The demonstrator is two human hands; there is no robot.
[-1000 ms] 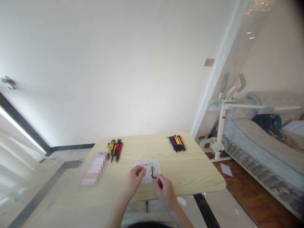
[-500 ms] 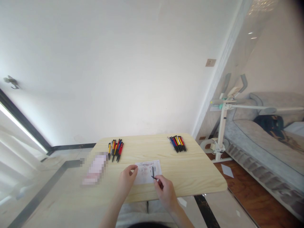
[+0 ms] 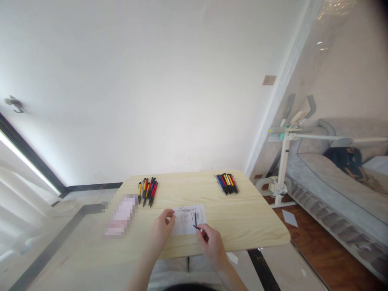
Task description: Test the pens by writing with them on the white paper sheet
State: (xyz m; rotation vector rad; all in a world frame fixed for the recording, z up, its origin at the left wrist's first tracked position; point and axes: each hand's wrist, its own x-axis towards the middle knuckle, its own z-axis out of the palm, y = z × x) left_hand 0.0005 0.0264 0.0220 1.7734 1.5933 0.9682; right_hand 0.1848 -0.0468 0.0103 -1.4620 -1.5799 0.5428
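A small sheet of paper [image 3: 184,222] with dark and reddish scribbles lies near the table's front edge. At its upper left edge is my left hand [image 3: 163,227], thumb and forefinger closed together on the paper. My right hand [image 3: 211,241] is at the lower right of the sheet, its fingertips pinched on a thin black stick-like piece [image 3: 197,227]. Another thin black stroke or stick [image 3: 195,219] runs up the sheet from there. Whether the two are joined, I cannot make out.
Several coloured pens [image 3: 147,190] lie at the table's back left, and another row of pens [image 3: 226,184] at the back right. A blurred pinkish patch [image 3: 123,216] covers the left side. The wooden table [image 3: 242,226] stands by a white wall; exercise equipment [image 3: 283,161] and a sofa [image 3: 318,169] are to the right.
My left hand has shifted very slightly at the paper's edge. My right hand and the black piece look unmoved, as do both groups of pens.
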